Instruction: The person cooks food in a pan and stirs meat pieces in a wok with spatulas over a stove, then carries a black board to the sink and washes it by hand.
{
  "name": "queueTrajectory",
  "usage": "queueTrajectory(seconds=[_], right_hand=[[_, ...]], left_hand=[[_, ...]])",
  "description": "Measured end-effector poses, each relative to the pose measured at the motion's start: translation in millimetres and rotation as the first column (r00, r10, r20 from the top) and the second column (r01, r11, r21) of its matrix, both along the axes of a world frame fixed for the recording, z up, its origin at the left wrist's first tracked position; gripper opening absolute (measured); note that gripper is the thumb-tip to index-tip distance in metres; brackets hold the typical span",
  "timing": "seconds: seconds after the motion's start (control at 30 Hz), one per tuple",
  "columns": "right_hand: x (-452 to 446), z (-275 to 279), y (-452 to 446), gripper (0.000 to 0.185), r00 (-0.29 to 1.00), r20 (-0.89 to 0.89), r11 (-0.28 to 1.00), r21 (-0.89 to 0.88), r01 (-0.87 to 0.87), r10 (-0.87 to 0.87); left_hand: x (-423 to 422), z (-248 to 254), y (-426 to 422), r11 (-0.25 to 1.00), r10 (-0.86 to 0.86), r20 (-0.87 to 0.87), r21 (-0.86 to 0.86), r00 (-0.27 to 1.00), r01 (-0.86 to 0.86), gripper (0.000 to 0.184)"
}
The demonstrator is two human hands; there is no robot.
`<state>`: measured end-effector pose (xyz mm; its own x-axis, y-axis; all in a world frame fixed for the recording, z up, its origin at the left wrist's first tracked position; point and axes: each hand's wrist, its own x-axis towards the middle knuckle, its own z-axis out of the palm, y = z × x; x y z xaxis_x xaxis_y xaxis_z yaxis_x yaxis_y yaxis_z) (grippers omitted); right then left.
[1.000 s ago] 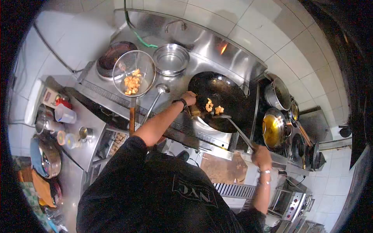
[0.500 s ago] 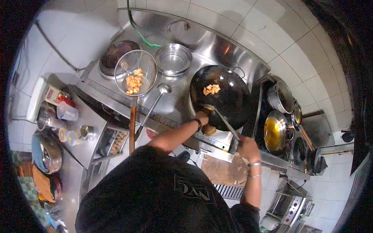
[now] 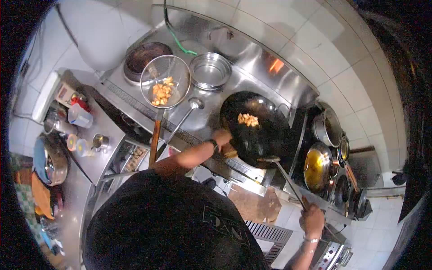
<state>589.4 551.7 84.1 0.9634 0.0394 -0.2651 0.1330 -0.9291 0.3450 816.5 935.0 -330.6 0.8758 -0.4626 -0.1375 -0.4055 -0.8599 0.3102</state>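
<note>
My left hand (image 3: 221, 138) is closed on the near left rim of a large black wok (image 3: 265, 139), with a tan cloth (image 3: 230, 151) at the grip. Several browned food pieces (image 3: 248, 119) lie together in the wok's upper left part. My right hand (image 3: 312, 219) is wrapped round the handle of a long metal ladle (image 3: 288, 179), whose head is at the wok's near edge, apart from the food. To the left, a round mesh strainer (image 3: 179, 81) with a wooden handle holds more browned pieces (image 3: 162, 92).
Beside the strainer are a steel bowl (image 3: 210, 71) and another ladle (image 3: 196, 104). Right of the wok stand a pan of yellow oil (image 3: 316, 166) and a steel pot (image 3: 327, 128). Plastic containers (image 3: 80, 115) sit on the left counter. A flame shows behind the wok.
The spread pieces have gathered into one pile. The ladle first came toward the wok's left side, then drew back right and nearer with my right hand. The wok has tilted and shifted.
</note>
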Motion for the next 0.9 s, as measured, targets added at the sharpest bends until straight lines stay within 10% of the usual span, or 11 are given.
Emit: queueTrajectory(seconds=[0.13, 0.17, 0.23, 0.27, 0.37, 0.43, 0.57, 0.73, 0.77, 0.83, 0.9], right_hand=[[-9.9, 66.4, 33.3, 0.051, 0.999, -0.034, 0.999, -0.027, -0.025, 0.024], [-11.8, 77.5, 39.8, 0.048, 1.0, -0.003, 1.0, 0.014, -0.013, 0.013], [-8.2, 98.7, 57.5, 0.049, 0.996, 0.038, 0.993, 0.084, -0.087, 0.084], [-5.5, 103.4, 53.3, 0.049, 1.0, -0.003, 0.998, 0.052, -0.02, 0.02], [2.3, 133.2, 94.2, 0.049, 0.995, 0.001, 0.995, -0.005, -0.096, 0.096], [8.3, 148.8, 116.7, 0.049, 0.999, -0.006, 0.99, -0.135, 0.036, -0.037], [23.6, 170.3, 81.9, 0.031, 0.846, 0.095, 0.82, -0.323, -0.473, 0.525], [42.4, 226.9, 196.5, 0.021, 0.953, 0.067, 0.872, -0.425, -0.241, 0.296], [49.0, 235.0, 219.2, 0.021, 0.949, 0.068, 0.866, -0.432, -0.251, 0.309], [59.8, 248.8, 255.7, 0.02, 0.921, 0.103, 0.877, -0.362, -0.317, 0.375], [71.6, 264.0, 270.9, 0.026, 0.899, 0.024, 0.87, -0.264, -0.417, 0.438]], left_hand=[[-80.8, -37.1, 24.1, 0.544, 0.138, -0.031, -0.833, 0.99, -0.102, 0.056], [-104.0, 10.9, 23.8, 0.321, 0.162, -0.577, -0.736, 0.8, -0.596, 0.04], [-137.5, 69.1, 37.2, 0.079, 0.046, -0.933, -0.353, 0.357, -0.932, 0.027], [-151.1, 80.6, 47.2, 0.555, 0.345, -0.451, -0.609, 0.823, -0.566, 0.029], [-170.3, 116.7, 76.0, 0.856, 0.144, 0.216, -0.517, 0.966, -0.012, 0.019], [-175.8, 124.1, 77.1, 0.768, 0.263, -0.195, -0.551, 0.945, -0.327, 0.015], [-180.6, 171.8, 114.6, 0.856, 0.202, -0.012, -0.484, 0.979, -0.182, 0.018], [-181.2, 235.0, 132.3, -0.183, 0.247, -0.651, -0.759, 0.718, -0.625, 0.016], [-174.6, 219.5, 142.5, -0.196, 0.251, -0.651, -0.759, 0.717, -0.62, 0.016], [-156.1, 162.9, 158.6, 0.77, 0.266, 0.139, -0.625, 0.954, -0.123, 0.012], [-134.8, 123.6, 158.1, 0.641, 0.328, 0.204, -0.766, 0.922, -0.059, 0.014]])
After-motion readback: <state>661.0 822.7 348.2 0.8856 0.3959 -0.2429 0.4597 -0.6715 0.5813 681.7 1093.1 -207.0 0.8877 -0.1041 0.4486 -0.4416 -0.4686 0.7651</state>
